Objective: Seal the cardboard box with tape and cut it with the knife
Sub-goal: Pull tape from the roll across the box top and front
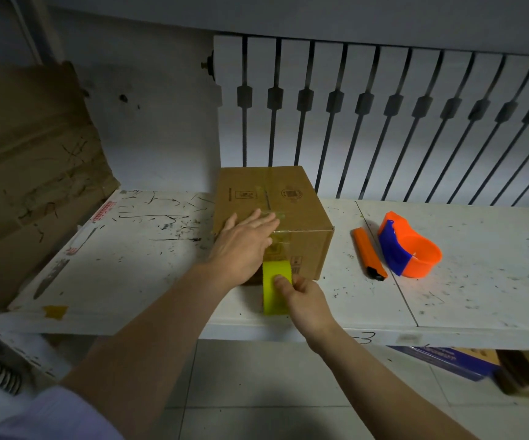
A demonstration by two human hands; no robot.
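A closed brown cardboard box (291,198) stands on the white table (149,265), with clear tape along its top seam and down its near face. My left hand (244,242) lies flat on the box's near top edge, fingers spread, pressing the tape. My right hand (304,300) grips a yellow-green tape roll (272,281) held upright against the bottom of the box's front face. An orange utility knife (368,252) lies on the table to the right of the box, untouched.
An orange and blue tape dispenser (409,249) sits beside the knife. Flattened cardboard (28,173) leans at the far left. A white radiator grille (383,122) backs the table. A box (453,360) sits on the tiled floor under the table's right side.
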